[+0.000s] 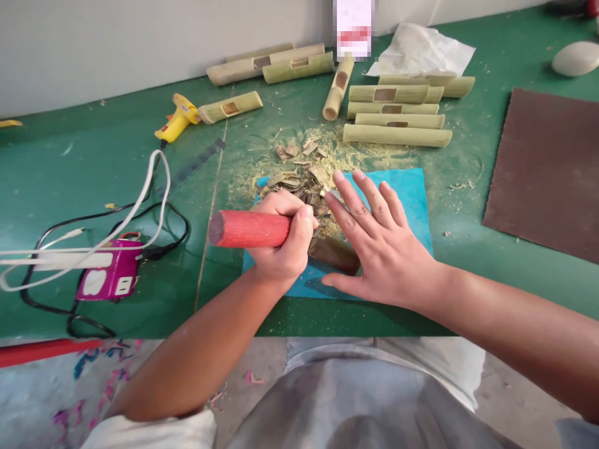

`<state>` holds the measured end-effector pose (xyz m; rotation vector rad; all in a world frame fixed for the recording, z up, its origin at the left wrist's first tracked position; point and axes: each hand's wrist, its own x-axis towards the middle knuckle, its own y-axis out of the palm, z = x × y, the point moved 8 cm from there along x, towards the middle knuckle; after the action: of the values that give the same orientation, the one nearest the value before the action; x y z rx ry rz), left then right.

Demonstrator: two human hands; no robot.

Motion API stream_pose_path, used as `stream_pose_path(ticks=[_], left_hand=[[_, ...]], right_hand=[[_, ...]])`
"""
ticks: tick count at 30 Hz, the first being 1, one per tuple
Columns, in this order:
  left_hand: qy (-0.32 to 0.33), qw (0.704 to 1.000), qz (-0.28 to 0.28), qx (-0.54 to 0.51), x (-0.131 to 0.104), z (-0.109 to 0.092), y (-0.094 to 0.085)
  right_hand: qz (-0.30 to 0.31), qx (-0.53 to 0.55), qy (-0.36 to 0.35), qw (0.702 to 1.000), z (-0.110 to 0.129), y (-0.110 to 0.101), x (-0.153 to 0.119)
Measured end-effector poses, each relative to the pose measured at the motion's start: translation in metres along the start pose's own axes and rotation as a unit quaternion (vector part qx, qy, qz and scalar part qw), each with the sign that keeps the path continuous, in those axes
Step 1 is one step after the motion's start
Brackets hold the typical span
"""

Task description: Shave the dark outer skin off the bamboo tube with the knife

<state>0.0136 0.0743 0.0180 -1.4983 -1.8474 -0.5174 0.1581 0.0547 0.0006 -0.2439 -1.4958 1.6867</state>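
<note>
My left hand (287,252) is wrapped round the thick red handle (250,229) of a tool whose working end is hidden behind my fist. The butt of the handle points left. My right hand (384,249) has its fingers spread over a bamboo tube (334,252), with the thumb apart on the near side; I cannot tell how firmly it presses. The tube lies on a blue sheet (416,199) and is partly covered by my hands. Brown and pale bamboo chips (299,181) are heaped just beyond my fists and fingertips.
Several notched bamboo tubes (397,135) lie at the back. At left are a yellow glue gun (176,121), a ruler (199,162), and a purple power socket (112,274) with tangled cables. A brown board (547,174) lies right, below a white computer mouse (576,59).
</note>
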Motion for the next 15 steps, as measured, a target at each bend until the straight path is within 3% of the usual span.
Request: stream_pose_path(ticks=[15], left_hand=[[-0.004,1.0,0.012,0.01,-0.001,0.001,0.0]], right_hand=[[-0.001,-0.013,0.005,1.0,-0.006,0.013,-0.005]])
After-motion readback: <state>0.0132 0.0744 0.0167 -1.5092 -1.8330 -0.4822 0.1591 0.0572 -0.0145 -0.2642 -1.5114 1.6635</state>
